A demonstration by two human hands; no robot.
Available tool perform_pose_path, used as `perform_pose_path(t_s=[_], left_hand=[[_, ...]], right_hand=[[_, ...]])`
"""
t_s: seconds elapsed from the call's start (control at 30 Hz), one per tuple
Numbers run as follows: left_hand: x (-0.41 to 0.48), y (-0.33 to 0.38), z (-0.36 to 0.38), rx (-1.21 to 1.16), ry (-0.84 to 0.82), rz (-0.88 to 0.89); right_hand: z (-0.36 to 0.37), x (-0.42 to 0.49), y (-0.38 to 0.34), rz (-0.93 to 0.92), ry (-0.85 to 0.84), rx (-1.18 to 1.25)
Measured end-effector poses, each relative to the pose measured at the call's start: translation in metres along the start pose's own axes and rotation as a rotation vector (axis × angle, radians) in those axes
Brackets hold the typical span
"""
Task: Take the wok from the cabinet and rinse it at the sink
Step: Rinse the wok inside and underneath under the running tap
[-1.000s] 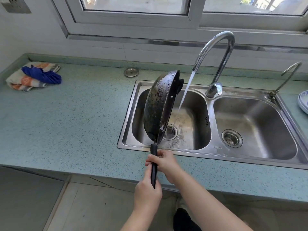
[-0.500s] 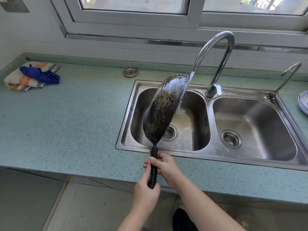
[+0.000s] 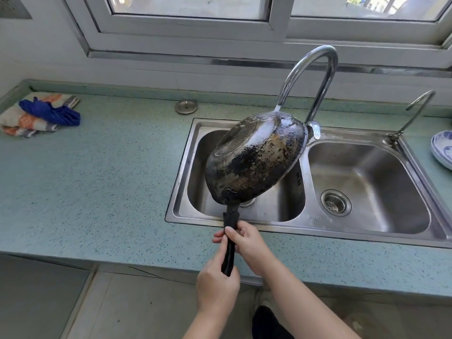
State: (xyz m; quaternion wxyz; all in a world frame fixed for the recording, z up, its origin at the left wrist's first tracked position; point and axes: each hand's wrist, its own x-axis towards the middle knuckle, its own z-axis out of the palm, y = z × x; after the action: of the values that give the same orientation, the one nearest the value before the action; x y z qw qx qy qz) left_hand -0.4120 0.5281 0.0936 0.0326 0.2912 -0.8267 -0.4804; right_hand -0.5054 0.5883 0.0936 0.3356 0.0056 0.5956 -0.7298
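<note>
Over the left basin of the sink (image 3: 303, 226), head view: the wok (image 3: 254, 165) hangs tilted, scorched underside towards us, with water (image 3: 277, 108) from the faucet (image 3: 318, 69) striking its upper edge. Both hands grip the black handle (image 3: 229, 253), the right hand (image 3: 247, 243) wrapped nearer the pan and the left hand (image 3: 216, 289) clutching the end. Towels (image 3: 36, 113) lie far left on the counter (image 3: 110, 179).

Wok (image 3: 254, 162) no longer edge-on beside the stream, now underside up under water from the faucet (image 3: 325, 59).
</note>
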Motion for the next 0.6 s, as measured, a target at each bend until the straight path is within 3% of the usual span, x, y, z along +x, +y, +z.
perform_pose_path(t_s=[0.6], left_hand=[[0.023, 0.015, 0.008, 0.038, -0.027, 0.016]], right_hand=[[-0.011, 0.022, -0.011, -0.047, 0.012, -0.038]])
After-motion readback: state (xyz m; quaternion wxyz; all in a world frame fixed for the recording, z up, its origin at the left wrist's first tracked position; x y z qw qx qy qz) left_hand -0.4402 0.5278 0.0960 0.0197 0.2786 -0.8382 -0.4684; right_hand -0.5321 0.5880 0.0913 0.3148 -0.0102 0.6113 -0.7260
